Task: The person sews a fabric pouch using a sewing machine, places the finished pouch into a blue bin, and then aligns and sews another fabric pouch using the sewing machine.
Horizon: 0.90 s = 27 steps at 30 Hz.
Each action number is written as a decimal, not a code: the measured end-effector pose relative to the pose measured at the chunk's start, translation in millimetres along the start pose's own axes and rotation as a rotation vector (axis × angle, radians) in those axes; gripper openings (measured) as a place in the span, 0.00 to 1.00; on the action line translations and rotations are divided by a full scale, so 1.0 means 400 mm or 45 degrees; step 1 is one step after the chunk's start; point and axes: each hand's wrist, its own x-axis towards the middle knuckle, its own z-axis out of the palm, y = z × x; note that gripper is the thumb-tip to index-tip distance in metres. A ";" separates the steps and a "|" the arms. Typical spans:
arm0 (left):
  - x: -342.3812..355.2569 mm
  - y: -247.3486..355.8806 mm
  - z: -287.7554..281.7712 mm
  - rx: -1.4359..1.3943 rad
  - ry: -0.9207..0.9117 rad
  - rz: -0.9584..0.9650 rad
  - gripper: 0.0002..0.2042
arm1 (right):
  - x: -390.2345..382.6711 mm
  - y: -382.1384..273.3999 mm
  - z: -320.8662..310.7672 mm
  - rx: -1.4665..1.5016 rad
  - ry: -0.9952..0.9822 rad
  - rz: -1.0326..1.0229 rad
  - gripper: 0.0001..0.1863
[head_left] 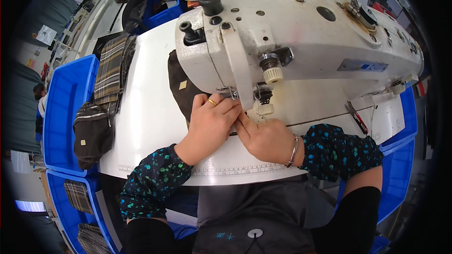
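Observation:
A white sewing machine (301, 33) stands over the white table, its needle area hidden behind my fingers. Under its head lies a dark brown fabric piece (181, 73) with a small beige patch. My left hand (212, 122), with a gold ring, bends its fingers down onto the near edge of this cloth and grips it. Against it rests my right hand (266, 136), a silver bangle at the wrist, its thumb and fingers pinched together beside the left fingertips. What the right fingers pinch is hidden.
Red-handled snips (357, 117) lie right on the white table (146, 113). At its left edge hang a plaid cloth stack (110, 70) and a dark piece with a beige patch (94, 134). Blue bins (66, 113) flank the table; the lower left one holds plaid pieces (77, 195).

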 end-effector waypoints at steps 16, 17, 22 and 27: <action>0.002 -0.028 -0.049 0.016 -0.076 0.060 0.16 | -0.005 0.008 0.011 0.089 -0.017 0.021 0.17; 0.001 -0.038 -0.036 0.068 0.015 0.130 0.15 | -0.004 0.008 0.009 0.093 -0.019 0.025 0.18; -0.001 -0.013 -0.032 0.139 -0.035 0.228 0.16 | -0.007 0.009 0.012 0.078 0.006 0.044 0.16; -0.031 0.018 -0.036 0.125 -0.074 0.042 0.19 | -0.011 0.016 0.017 0.140 0.029 0.017 0.12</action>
